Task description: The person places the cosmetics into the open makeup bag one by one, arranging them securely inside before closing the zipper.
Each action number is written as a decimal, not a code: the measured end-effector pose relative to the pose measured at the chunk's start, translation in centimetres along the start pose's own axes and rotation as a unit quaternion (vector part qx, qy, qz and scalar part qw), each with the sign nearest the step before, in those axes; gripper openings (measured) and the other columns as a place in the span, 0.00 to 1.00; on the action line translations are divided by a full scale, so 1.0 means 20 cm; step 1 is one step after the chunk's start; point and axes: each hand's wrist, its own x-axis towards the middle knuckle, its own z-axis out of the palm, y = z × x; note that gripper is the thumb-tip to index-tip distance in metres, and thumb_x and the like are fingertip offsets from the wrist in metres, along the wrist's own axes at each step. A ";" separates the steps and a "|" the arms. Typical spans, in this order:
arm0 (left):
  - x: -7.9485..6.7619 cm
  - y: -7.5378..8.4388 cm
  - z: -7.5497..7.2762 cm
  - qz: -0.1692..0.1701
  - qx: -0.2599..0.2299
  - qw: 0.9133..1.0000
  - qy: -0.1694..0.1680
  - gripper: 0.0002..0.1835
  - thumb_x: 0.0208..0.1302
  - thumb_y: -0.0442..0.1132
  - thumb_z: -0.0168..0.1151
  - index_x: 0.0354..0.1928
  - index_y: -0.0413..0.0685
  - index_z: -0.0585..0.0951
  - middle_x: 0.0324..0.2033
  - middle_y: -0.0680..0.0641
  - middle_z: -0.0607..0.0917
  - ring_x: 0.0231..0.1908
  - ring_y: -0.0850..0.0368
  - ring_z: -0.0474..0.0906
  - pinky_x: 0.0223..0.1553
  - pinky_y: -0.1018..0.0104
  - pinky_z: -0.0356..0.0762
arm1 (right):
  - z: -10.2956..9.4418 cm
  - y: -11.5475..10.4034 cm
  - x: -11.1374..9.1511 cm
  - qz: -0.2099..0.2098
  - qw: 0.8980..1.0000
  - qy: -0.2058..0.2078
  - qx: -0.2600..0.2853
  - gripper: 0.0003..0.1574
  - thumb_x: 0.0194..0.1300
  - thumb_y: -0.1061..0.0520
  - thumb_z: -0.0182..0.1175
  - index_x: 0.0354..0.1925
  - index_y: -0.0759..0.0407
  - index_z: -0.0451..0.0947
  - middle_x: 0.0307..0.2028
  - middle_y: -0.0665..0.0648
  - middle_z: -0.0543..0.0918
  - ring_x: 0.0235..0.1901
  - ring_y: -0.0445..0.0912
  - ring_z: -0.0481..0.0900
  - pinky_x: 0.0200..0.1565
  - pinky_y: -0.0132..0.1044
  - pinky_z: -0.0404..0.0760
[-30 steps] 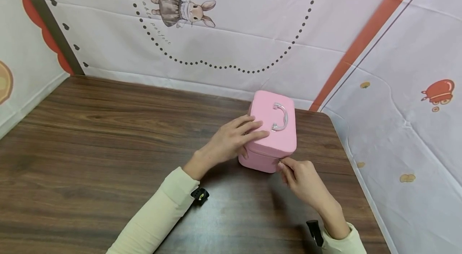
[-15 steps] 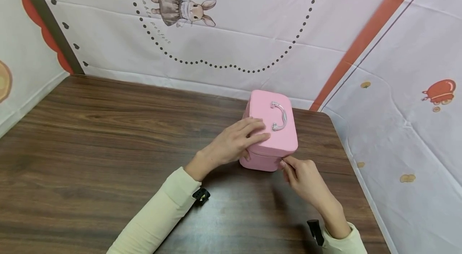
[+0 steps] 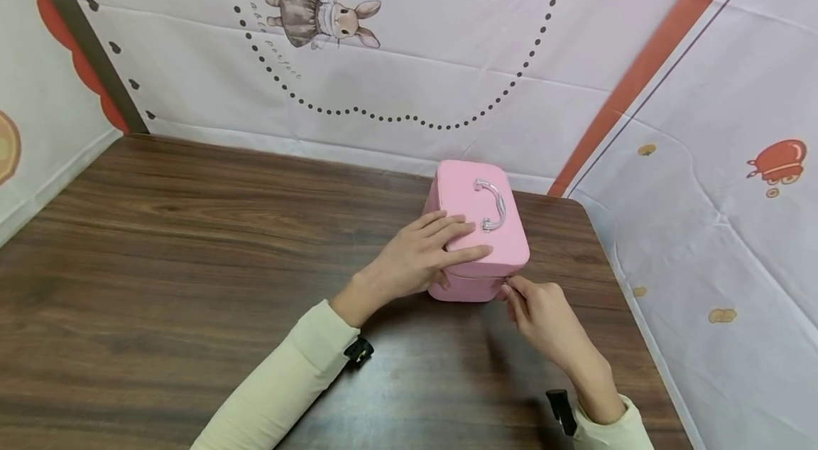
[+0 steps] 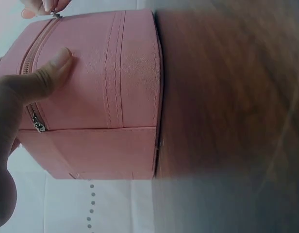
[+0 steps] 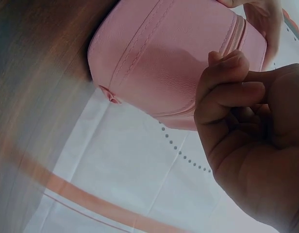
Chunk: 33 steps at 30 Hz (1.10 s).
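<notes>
A pink zippered case (image 3: 486, 244) with a silver handle (image 3: 495, 205) on its lid stands upright, lid down, on the table. My left hand (image 3: 412, 258) rests on the lid's near left edge, fingers spread and fairly straight. In the left wrist view its thumb (image 4: 47, 80) lies across the zipper (image 4: 30, 60) on the case's side. A silver zipper pull (image 4: 38, 124) hangs at one end of that zipper. My right hand (image 3: 546, 319) is at the near right corner, pinching a second zipper pull (image 4: 55, 14) between thumb and curled forefinger.
The case stands on a dark wood-grain table (image 3: 211, 280), near its back right corner. A white printed cloth (image 3: 409, 45) hangs behind the table, and another cloth (image 3: 716, 244) lines the right side.
The case has turned slightly, its far end shifting left and its near end right. Both hands have moved a little to the right with it, the right one still pinching the pull.
</notes>
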 end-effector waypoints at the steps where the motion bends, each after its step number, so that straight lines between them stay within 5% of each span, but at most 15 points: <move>1: 0.00 0.01 0.00 -0.004 0.005 1.000 -0.001 0.47 0.37 0.50 0.77 0.66 0.65 0.70 0.62 0.47 0.72 0.65 0.52 0.62 0.68 0.57 0.50 | 0.00 0.00 0.00 -0.001 1.000 0.001 0.000 0.17 0.61 0.69 0.60 0.22 0.52 0.70 0.14 0.37 0.65 0.13 0.28 0.62 0.16 0.24 0.64; 33: 0.01 0.06 0.01 -0.038 0.010 0.999 0.000 0.47 0.36 0.50 0.78 0.65 0.62 0.71 0.61 0.46 0.71 0.66 0.49 0.61 0.68 0.57 0.49 | 0.01 -0.04 0.00 -0.035 0.999 0.001 0.020 0.19 0.60 0.70 0.61 0.21 0.52 0.68 0.15 0.35 0.64 0.13 0.28 0.60 0.15 0.23 0.62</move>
